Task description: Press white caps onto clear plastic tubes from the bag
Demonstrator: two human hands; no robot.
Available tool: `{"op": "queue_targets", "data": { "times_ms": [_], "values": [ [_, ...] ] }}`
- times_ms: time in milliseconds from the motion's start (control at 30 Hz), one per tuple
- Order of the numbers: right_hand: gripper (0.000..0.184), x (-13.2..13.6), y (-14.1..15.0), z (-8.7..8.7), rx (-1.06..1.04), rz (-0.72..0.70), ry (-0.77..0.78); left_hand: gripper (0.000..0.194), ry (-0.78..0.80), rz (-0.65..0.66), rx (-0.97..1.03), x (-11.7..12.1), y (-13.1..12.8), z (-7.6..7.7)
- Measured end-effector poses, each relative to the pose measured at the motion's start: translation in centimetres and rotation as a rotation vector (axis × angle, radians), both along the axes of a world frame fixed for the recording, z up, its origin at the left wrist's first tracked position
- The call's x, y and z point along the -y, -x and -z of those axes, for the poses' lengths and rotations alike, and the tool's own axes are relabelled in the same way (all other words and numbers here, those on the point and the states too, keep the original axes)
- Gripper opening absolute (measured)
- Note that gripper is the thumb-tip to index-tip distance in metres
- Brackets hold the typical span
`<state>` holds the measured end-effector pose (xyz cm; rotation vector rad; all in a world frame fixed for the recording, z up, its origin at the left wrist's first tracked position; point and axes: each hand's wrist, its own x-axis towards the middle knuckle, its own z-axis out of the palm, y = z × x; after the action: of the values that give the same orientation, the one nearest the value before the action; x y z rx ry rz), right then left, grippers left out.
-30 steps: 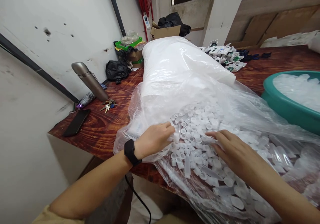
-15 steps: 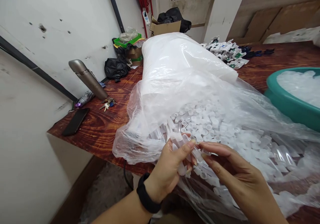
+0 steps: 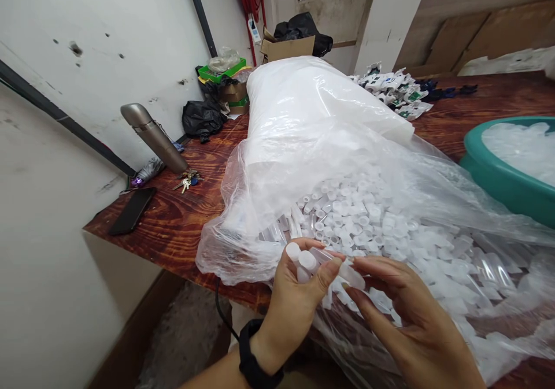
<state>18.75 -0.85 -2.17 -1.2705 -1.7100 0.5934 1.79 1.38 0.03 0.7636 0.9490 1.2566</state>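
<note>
My left hand (image 3: pixel 295 302), with a black band on the wrist, is closed around several small translucent plastic tubes (image 3: pixel 307 260). Two of them show round white caps pointing up toward me. Another clear tube (image 3: pixel 353 276) lies slantwise between both hands. The thumb and fingertips of my right hand (image 3: pixel 407 308) pinch its lower right end, while its other end rests by my left fingers. Under and behind the hands spreads a heap of similar white caps and clear tubes (image 3: pixel 359 221), spilling from the mouth of a large clear plastic bag (image 3: pixel 295 106).
A teal basin (image 3: pixel 485 169) of white translucent pieces stands at the right. Along the left edge are a phone (image 3: pixel 132 211), keys (image 3: pixel 188 181) and a metal flask (image 3: pixel 154 137). Farther back lie a black bag (image 3: pixel 202 120) and a pile of white-and-green pieces (image 3: pixel 399 91).
My left hand has turned so the caps of the held tubes face up. The tube between the hands has tilted, and my right fingers have shifted slightly down around its end.
</note>
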Motion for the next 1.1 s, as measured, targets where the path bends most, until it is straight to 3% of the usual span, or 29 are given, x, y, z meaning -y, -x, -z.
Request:
{"op": "queue_targets", "data": {
  "times_ms": [167, 433, 733, 867, 1100],
  "values": [
    [0.027, 0.3, 0.0, 0.1, 0.125, 0.041, -0.090, 0.038, 0.012, -0.042, -0.024, 0.4, -0.1, 0.6],
    [0.023, 1.6, 0.4, 0.2, 0.046, 0.097, -0.133, 0.040, 0.018, -0.036, -0.009, 0.8, 0.1, 0.8],
    [0.023, 2.1, 1.1, 0.1, -0.014, 0.146, 0.048, 0.038, 0.028, -0.035, 0.037, 1.3, -0.5, 0.5],
    [0.029, 2.0, 1.2, -0.5, -0.198, -0.004, 0.237, 0.039, 0.051, 0.010, 0.053, 1.5, -0.5, 0.9],
    [0.033, 1.7, 0.3, 0.2, -0.188, -0.032, 0.235, 0.039, 0.049, -0.001, 0.090, 1.8, -0.7, 0.8]
  ]
}}
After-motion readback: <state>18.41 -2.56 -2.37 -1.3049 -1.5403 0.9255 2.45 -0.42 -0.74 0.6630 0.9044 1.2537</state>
